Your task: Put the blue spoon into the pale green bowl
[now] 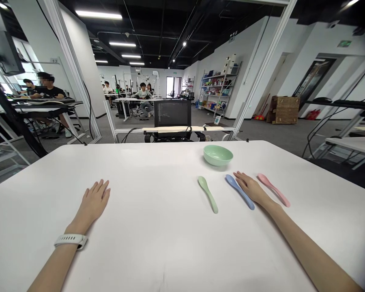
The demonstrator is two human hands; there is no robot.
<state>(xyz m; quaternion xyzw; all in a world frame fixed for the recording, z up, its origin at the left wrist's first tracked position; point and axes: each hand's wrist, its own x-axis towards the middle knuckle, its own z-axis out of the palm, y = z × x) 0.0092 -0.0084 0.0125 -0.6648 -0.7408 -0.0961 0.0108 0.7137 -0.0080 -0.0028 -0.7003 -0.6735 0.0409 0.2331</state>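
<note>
My left hand [95, 199] lies flat on the left of the white table [152, 243], fingers stretched out and nothing in it. On the right, my right hand [250, 187] rests palm down, fingers extended, between a blue spoon [240, 192] and a pink spoon [273, 190]. It is closest to the blue spoon; whether it touches that spoon I cannot tell. Left of these lies a green spoon [208, 194]. Behind the spoons, near the far edge, stands a light green bowl [218, 155].
A metal frame [241, 115] rises at the table's far side, with a black mesh chair [172, 113] beyond it. Further back are shelves [219, 89], a wooden crate [283, 110] and several people seated at other desks.
</note>
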